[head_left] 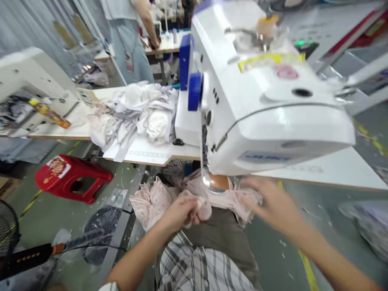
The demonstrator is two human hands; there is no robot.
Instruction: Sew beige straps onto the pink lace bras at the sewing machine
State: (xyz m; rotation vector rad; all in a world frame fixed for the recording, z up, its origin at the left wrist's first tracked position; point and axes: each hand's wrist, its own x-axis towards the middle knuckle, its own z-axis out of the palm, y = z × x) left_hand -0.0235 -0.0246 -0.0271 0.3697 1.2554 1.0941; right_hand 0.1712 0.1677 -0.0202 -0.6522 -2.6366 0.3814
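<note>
Below the head of a white sewing machine [273, 121] lies a pale pink lace bra [157, 198], bunched across my lap and around the machine's narrow arm. My left hand [183, 210] is closed on a cup-like, rounded part of it, just left of the needle area. To the right, my right hand [273, 202] is blurred by motion. Its thumb and fingers look apart, close to the bra's right end, and nothing shows between them. The machine's head hides part of the fabric.
White and pale bras [145, 109] are heaped on the table left of the machine. A second sewing machine [36, 81] and a bottle [50, 113] stand farther left. A red stool [72, 178] and a fan [7, 230] are at floor level. Someone stands at the back.
</note>
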